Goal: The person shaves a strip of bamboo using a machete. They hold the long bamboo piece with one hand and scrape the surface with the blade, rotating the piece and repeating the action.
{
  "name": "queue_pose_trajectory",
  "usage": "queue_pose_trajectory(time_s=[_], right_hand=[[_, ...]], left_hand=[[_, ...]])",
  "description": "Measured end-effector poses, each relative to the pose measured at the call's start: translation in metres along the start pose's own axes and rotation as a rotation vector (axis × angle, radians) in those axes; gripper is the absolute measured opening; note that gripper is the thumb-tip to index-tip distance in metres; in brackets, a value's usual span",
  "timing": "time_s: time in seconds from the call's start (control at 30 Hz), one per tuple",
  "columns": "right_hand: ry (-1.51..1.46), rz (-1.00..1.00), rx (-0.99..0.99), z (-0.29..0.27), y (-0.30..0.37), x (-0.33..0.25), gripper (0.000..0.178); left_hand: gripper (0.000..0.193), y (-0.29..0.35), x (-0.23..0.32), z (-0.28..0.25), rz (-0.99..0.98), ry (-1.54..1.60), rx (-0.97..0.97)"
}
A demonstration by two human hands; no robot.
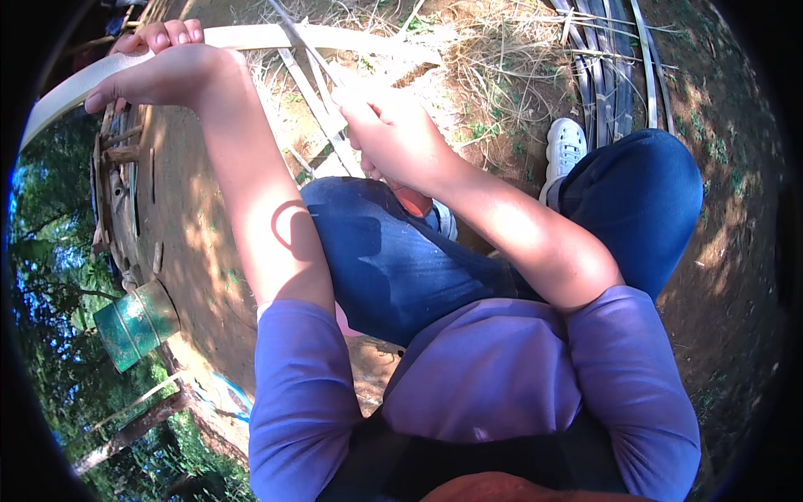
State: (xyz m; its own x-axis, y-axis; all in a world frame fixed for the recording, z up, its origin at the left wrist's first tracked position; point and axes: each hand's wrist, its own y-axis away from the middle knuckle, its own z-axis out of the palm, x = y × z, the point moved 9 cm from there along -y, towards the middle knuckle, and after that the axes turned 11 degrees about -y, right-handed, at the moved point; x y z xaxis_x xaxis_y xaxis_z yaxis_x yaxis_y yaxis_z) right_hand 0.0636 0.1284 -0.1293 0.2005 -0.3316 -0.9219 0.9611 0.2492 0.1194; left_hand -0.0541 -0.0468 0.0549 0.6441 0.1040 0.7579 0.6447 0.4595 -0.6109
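Left hand (163, 74) clamped on pale strip (238, 37) | right hand (397, 138) clamped on knife (293, 33) | apparently shaving; next stroke needs strip steady

A long, flat, cream-coloured strip (259, 36) arches across the upper left of the frame, running from the left rim up over the top and thinning toward top centre; its middle is partly covered. A narrow grey blade (309, 50) slants down from the top edge, crossing in front of the strip; whether they touch cannot be told.
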Motion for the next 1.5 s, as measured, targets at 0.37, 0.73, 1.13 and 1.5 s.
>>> queue_pose_trajectory(time_s=[0.37, 0.73, 1.13, 1.5], right_hand=[[0.177, -0.344, 0.041, -0.002, 0.005, -0.012, 0.029], [0.086, -0.198, 0.099, -0.033, -0.012, 0.043, 0.030], [0.311, 0.036, 0.252, -0.103, -0.029, 0.126, 0.035], [0.185, 0.302, 0.269, -0.120, -0.039, 0.147, 0.035]], left_hand=[[0.088, 0.006, 0.003, 0.008, 0.015, -0.031, -0.010], [0.084, 0.002, 0.001, 0.004, 0.007, -0.032, 0.002], [0.080, 0.002, 0.010, 0.001, 0.028, -0.100, 0.030], [0.079, -0.001, 0.005, -0.002, 0.044, -0.130, 0.048]])
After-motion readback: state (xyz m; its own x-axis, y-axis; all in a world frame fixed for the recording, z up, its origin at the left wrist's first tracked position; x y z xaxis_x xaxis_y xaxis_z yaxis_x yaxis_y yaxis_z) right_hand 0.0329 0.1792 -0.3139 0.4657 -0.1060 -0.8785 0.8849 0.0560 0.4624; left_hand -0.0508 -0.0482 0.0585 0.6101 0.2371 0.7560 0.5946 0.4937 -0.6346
